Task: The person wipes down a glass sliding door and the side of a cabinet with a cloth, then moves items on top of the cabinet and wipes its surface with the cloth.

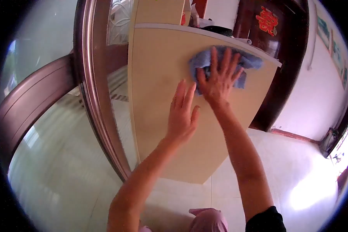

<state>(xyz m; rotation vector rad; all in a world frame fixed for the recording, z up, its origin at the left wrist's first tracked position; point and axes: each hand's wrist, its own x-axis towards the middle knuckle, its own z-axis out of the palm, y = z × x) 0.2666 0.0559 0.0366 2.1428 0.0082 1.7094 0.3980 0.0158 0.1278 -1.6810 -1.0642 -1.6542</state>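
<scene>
A blue-grey cloth (253,61) lies spread against the upper part of a beige cabinet side panel (162,69), just below its pale top edge. My right hand (219,83) presses flat on the cloth with the fingers spread, not wrapped round it. Lower and to the left, my left hand (182,118) is held up beside the panel, fingers extended and thumb apart, with nothing in it. Whether its palm touches the panel I cannot tell.
A brown metal-framed glass door (91,77) with a wide crossbar (38,100) stands at left. Dark items, including a black object (218,30), lie on the cabinet top. Behind is a dark door (247,15) with a red and gold decoration (267,21). Pale tiles (274,166) cover the floor.
</scene>
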